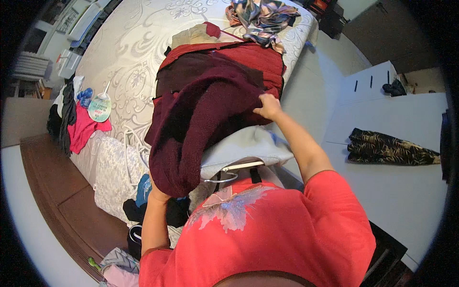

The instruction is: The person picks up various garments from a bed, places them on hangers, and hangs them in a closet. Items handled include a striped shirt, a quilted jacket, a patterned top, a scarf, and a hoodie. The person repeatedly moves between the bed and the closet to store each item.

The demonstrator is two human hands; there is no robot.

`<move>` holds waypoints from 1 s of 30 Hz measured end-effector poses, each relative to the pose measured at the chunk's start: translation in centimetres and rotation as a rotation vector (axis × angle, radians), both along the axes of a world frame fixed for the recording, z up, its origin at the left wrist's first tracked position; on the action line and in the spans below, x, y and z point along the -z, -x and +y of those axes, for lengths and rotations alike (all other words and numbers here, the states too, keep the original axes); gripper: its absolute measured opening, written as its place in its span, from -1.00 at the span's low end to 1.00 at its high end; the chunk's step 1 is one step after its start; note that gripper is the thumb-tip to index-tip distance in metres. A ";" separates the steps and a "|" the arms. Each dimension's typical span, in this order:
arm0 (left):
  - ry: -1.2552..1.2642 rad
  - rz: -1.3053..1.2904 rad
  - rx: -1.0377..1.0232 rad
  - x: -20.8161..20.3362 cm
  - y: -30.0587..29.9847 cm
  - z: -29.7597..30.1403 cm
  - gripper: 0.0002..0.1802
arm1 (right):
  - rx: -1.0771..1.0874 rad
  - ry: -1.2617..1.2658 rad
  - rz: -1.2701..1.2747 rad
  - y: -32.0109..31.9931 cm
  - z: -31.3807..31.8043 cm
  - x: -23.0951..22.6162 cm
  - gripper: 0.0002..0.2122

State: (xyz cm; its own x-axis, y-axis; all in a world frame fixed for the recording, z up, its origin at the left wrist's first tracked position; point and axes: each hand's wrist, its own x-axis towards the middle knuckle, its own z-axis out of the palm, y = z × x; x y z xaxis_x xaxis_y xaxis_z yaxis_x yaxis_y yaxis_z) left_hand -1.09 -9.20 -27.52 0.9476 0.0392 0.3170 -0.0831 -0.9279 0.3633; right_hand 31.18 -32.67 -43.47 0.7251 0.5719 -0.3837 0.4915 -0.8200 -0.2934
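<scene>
A dark maroon, fleecy garment (210, 107) is spread and partly folded across the bed in front of me. My right hand (268, 106) pinches its right edge. At its near left end my left hand (158, 191) grips the cloth, with the fingers mostly hidden under it. Beneath it lies a red quilted jacket (260, 60) with a dark brown lining. Close to my body, a pale grey-blue garment (246, 148) sits on a white hanger (244, 165), partly covered by the maroon one.
The bed has a pale patterned cover (129, 43). A multicoloured cloth (263, 19) lies at its far right corner. To the left are a pink cloth (86, 125), a round hand fan (100, 109) and a brown headboard (62, 191). A dark leaf-patterned garment (389, 147) hangs at the right.
</scene>
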 end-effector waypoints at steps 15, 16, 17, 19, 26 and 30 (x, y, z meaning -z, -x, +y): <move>0.280 -0.453 -0.330 -7.2 -2.3 8.4 -0.59 | -0.005 -1.216 -0.537 -8.6 0.3 -35.5 -0.81; 0.207 -0.512 -0.326 -9.8 -2.8 8.1 -0.61 | -0.009 -1.175 -0.645 -7.9 -0.1 -37.9 -0.76; -0.211 -0.511 -0.488 -10.5 -1.6 10.1 -0.63 | -0.012 -1.105 -0.779 -6.0 -0.4 -40.6 -0.78; 0.122 -0.654 -0.387 -16.1 -2.2 8.0 -0.64 | -0.007 -0.982 -0.900 -3.1 -1.2 -43.8 -0.79; -0.199 -0.812 -0.526 -22.0 -2.5 7.9 -0.69 | -0.122 -1.207 -0.607 2.2 -3.5 -42.9 -0.75; -0.370 -0.789 -0.769 -21.3 -2.0 8.3 -0.72 | -0.469 -1.118 -0.310 12.6 -0.1 -33.9 -0.87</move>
